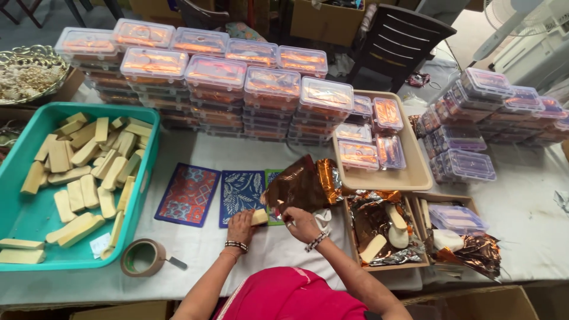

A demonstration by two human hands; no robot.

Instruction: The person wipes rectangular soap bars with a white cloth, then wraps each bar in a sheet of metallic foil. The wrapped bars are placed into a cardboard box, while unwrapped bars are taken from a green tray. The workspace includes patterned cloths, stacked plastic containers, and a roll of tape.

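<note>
bin [18,219] left | tape roll [142,257] before it | tray [415,175] right, perhaps overlapping box [355,237]

Bright, even light from above; soft shadows only. Glare glints off the clear box lids [216,71] and copper foil [302,184]. Wide-angle bending curves the desk [521,231] edges.

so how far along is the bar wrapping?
Done: stacks of filled clear lidded boxes, more in the beige tray. In hand: left hand holds one pale bar, right hand at the copper foil. Left: many unwrapped bars in the teal bin.
</note>
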